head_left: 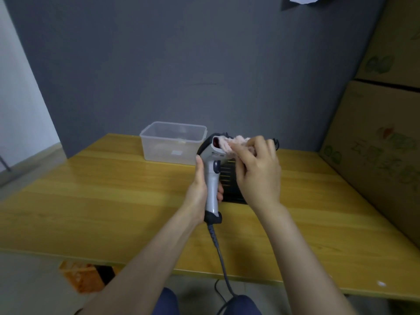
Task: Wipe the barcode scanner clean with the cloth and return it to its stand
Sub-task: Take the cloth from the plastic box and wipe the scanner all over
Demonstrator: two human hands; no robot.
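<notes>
A grey and black barcode scanner (211,178) is held upright above the wooden table (113,201). My left hand (200,189) grips its handle. A pale pink cloth (231,144) is pressed against the scanner's head, over its dark red window, and my right hand (259,171) pinches that cloth. The scanner's dark cable (221,258) hangs from the handle's base over the table's near edge. Behind my hands, the black stand (229,180) sits on the table, its base ribbed and mostly hidden.
A clear plastic box (172,144) stands at the back of the table, left of the scanner. Stacked cardboard boxes (381,133) wall off the right side. A grey wall rises behind. An orange crate (84,278) lies on the floor below the near edge.
</notes>
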